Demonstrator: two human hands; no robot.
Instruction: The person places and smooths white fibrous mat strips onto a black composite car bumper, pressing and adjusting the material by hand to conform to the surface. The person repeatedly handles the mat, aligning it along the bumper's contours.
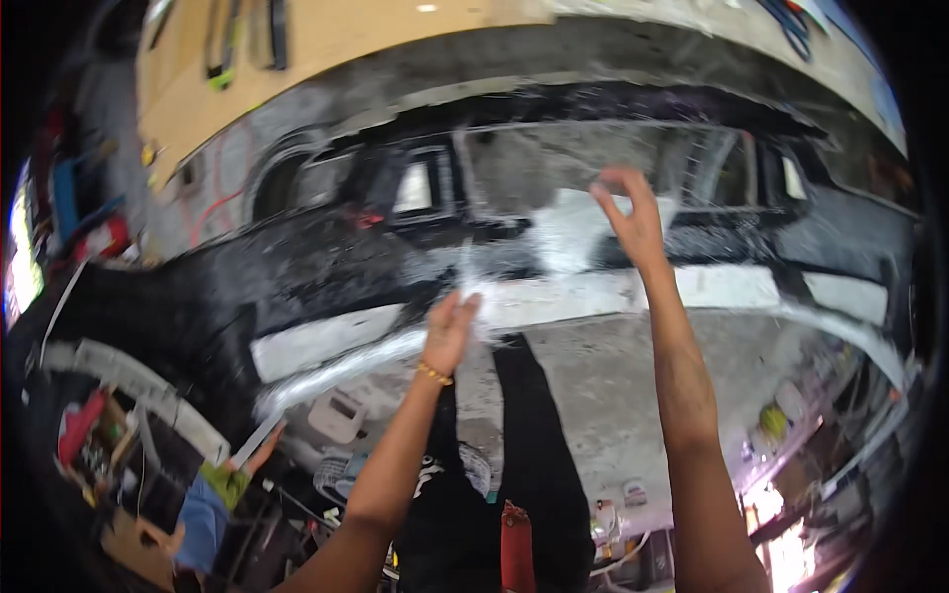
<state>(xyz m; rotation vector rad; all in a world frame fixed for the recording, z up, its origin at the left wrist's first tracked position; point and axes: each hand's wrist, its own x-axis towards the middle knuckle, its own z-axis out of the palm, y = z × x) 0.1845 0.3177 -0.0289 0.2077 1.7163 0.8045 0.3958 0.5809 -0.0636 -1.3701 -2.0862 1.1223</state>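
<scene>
A long black vehicle bumper (pixel 326 252) lies across in front of me, with openings and white strips along its near edge. My left hand (pixel 452 331), with a beaded bracelet at the wrist, is at that edge. Its fingers are closed on a wispy tuft of white fibre (pixel 471 272), though motion blurs the tips. Raised over the bumper's middle, my right hand (pixel 633 212) is curled with thumb and fingertips meeting. Anything between those tips is too small to make out. Below it a thin, whitish fibre sheet (pixel 568 232) lies on the black surface.
A tan board (pixel 346 44) with tools stands beyond the bumper, and blue-handled scissors (pixel 791 28) lie at the far right. Another person in a green and blue top (pixel 203 514) is at the lower left, near a white plastic piece (pixel 336 413) on the concrete floor.
</scene>
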